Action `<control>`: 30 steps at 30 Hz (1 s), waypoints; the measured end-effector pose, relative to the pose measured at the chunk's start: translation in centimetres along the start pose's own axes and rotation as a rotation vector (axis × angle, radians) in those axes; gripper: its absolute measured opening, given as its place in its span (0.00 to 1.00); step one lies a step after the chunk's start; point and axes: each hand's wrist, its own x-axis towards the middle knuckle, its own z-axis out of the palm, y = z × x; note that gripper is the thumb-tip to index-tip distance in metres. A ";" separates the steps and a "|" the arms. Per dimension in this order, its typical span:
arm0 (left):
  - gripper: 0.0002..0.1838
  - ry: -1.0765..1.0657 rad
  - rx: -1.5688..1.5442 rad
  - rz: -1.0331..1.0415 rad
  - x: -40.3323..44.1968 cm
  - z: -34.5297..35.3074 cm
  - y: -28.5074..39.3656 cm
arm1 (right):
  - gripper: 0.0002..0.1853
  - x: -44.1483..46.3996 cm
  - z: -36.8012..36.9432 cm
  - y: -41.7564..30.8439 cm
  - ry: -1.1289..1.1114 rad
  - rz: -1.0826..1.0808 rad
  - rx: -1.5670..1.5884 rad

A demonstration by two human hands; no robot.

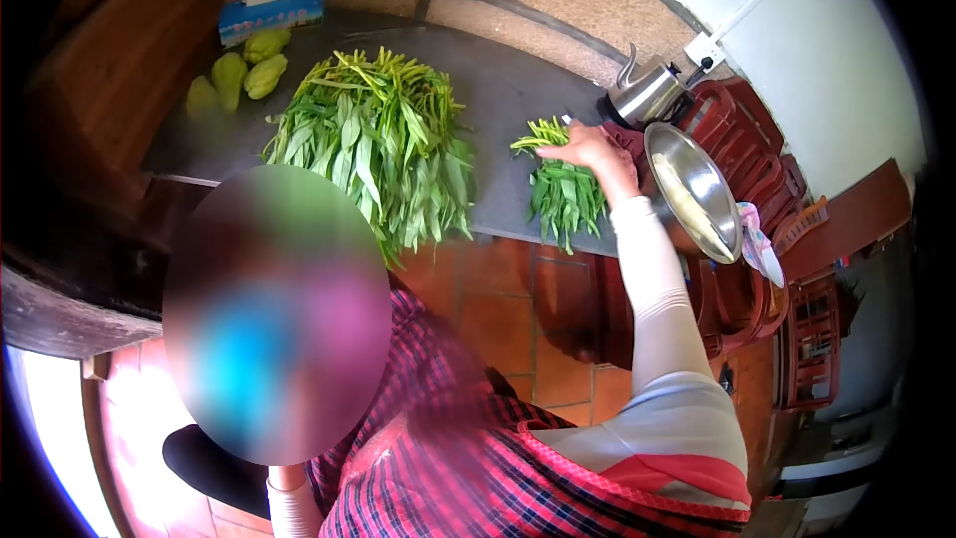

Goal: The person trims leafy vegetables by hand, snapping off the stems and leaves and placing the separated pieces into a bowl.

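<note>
"Looking down at the dark grey, flat-topped bench, where do you find the bare right hand?"

"At the yellow-green stem end of a small bunch of long-leaved greens, near the bench's front edge, toward its right end."

"And its grip?"

"It spreads across the stems, but I cannot tell whether the fingers grasp them or only lie on top. The left hand is blurred out of sight, so I cannot tell its grip either."

"How would you handle that bunch well?"

"By the stems, I'd say, lightly, keeping their ends even and the soft leaves uncrushed."

"Where is there room?"

"Leftward: a strip of bench runs from back edge to front between it and the large heap of long-leaved greens. The right is tighter. A shiny steel kettle stands near the back right corner, and a wide steel bowl sits beside the white-sleeved forearm; a careless elbow could knock it."

"The front edge?"

"Mind it. The heap's leaf tips hang over, and the small bunch's reach it too."
</note>
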 end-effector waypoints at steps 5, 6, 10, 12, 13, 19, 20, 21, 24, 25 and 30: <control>0.17 -0.048 0.010 -0.060 0.0 0.2 -0.5 | 0.23 -2.4 -4.1 1.0 0.207 -0.029 0.169; 0.17 -0.053 0.022 -0.076 0.1 0.4 0.0 | 0.20 -2.6 -4.3 -0.2 0.219 -0.093 0.218; 0.16 -0.050 0.028 -0.047 0.8 0.8 0.7 | 0.10 0.0 -4.5 -7.6 0.241 -0.423 0.522; 0.15 -0.037 0.054 -0.018 0.8 0.9 1.9 | 0.06 0.7 -4.8 -11.8 0.403 -0.684 0.502; 0.15 -0.028 0.067 -0.007 0.7 0.7 2.3 | 0.07 1.7 -4.4 -13.2 0.514 -0.771 0.445; 0.16 0.054 0.081 -0.006 0.2 0.0 1.3 | 0.15 5.0 -5.2 -19.1 0.724 -1.048 0.467; 0.16 0.046 0.081 0.000 0.0 0.0 1.1 | 0.16 4.8 -5.5 -20.0 0.702 -1.101 0.423; 0.16 0.033 0.103 0.025 0.0 0.1 1.3 | 0.10 5.3 -5.1 -21.0 0.645 -1.157 0.380; 0.15 0.026 0.130 0.080 0.5 0.0 2.4 | 0.06 7.2 -6.1 -21.5 0.652 -1.271 0.362; 0.15 0.044 0.107 0.081 0.5 0.2 2.3 | 0.04 7.2 -6.6 -21.4 0.671 -1.283 0.387; 0.16 0.089 0.127 0.079 1.2 -0.4 2.0 | 0.16 5.6 -7.6 -18.4 0.483 -1.042 0.333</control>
